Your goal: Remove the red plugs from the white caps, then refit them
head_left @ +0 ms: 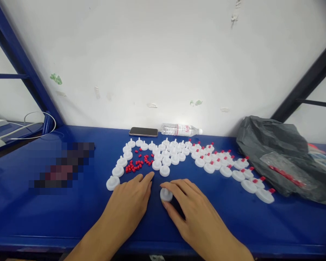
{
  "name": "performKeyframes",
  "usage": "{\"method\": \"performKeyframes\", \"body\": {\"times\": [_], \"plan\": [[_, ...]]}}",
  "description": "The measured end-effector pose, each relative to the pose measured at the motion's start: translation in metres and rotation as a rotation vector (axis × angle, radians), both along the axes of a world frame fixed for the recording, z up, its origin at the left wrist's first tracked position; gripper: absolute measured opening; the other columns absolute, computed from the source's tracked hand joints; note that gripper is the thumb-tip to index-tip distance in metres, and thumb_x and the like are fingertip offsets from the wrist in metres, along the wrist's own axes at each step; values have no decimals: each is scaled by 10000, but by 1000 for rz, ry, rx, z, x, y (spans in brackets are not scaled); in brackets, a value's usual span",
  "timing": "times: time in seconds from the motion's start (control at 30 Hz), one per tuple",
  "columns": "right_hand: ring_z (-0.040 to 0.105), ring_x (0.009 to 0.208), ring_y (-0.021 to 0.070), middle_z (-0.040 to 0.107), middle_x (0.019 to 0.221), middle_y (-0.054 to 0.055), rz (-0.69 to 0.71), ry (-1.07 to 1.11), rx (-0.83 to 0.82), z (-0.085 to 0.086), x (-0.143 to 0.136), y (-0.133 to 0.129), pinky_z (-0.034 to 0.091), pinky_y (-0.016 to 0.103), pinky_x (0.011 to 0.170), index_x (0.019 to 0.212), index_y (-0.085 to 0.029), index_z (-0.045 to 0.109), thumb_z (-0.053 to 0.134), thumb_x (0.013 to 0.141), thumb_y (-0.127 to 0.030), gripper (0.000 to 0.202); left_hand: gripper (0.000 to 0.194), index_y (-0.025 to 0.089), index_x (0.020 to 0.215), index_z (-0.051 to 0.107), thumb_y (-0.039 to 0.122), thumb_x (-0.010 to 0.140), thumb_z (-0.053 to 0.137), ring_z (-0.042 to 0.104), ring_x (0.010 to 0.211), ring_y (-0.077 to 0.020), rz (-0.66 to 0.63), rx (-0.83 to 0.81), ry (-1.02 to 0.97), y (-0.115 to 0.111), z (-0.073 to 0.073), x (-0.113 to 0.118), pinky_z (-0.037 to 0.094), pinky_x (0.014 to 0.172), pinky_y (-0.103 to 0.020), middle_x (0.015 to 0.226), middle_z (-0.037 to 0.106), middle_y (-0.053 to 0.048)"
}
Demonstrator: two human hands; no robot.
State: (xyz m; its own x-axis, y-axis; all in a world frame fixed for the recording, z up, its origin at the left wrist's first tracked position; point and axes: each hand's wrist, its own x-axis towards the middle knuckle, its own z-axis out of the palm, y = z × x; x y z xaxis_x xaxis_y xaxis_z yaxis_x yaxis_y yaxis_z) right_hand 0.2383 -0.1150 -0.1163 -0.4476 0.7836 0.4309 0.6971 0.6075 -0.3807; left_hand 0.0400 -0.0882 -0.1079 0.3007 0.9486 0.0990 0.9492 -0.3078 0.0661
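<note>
My right hand grips a round white nozzle cap by its rim, thumb on the near side and fingers on the far side. Its spout points up, with no red tip visible on it. Palm down, my left hand lies left of that cap, fingers stretched forward and nothing visible in them. Just beyond its fingertips is a scatter of small red tips. White nozzle caps with bare spouts curve around the red tips and cluster behind them. Farther right, several white caps carry red tips on their spouts.
Along the wall lie a phone and a clear plastic bottle on its side. A dark plastic bag covers the right end of the blue table, with a clear bag of red pieces on it. Something pixelated is at left.
</note>
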Motion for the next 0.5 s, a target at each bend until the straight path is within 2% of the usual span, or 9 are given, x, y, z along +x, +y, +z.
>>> {"method": "performKeyframes", "body": {"times": [0.1, 0.27, 0.4, 0.5], "plan": [[642, 1103, 266, 685, 1211, 80, 4, 2, -6, 0, 2, -1, 581, 481, 956, 1336, -220, 570, 567, 1000, -141, 345, 442, 226, 1476, 559, 234, 1072, 380, 778, 990, -307, 50, 13, -54, -2, -2, -1, 593, 758, -399, 1177, 780, -108], [624, 1136, 277, 673, 1243, 99, 10, -21, 2, -1, 4, -2, 573, 498, 989, 1389, -185, 560, 578, 1000, -149, 392, 447, 193, 1491, 537, 260, 1070, 402, 778, 996, -290, 166, 77, -27, -6, -1, -3, 577, 745, -368, 1237, 778, -124], [624, 1116, 271, 671, 1226, 94, 12, -20, -1, 1, 4, -2, 577, 487, 978, 1348, -181, 596, 579, 1002, -154, 347, 419, 207, 1444, 576, 276, 1070, 401, 785, 909, -257, 252, 148, 36, -7, 3, -4, 531, 657, -305, 1183, 794, -103], [623, 1107, 263, 669, 1216, 90, 16, -9, -7, 2, 4, -1, 576, 480, 979, 1338, -181, 600, 585, 1001, -151, 339, 372, 223, 1314, 664, 272, 1073, 385, 772, 864, -231, 291, 257, 72, -9, 3, -4, 479, 582, -276, 1121, 781, -69]]}}
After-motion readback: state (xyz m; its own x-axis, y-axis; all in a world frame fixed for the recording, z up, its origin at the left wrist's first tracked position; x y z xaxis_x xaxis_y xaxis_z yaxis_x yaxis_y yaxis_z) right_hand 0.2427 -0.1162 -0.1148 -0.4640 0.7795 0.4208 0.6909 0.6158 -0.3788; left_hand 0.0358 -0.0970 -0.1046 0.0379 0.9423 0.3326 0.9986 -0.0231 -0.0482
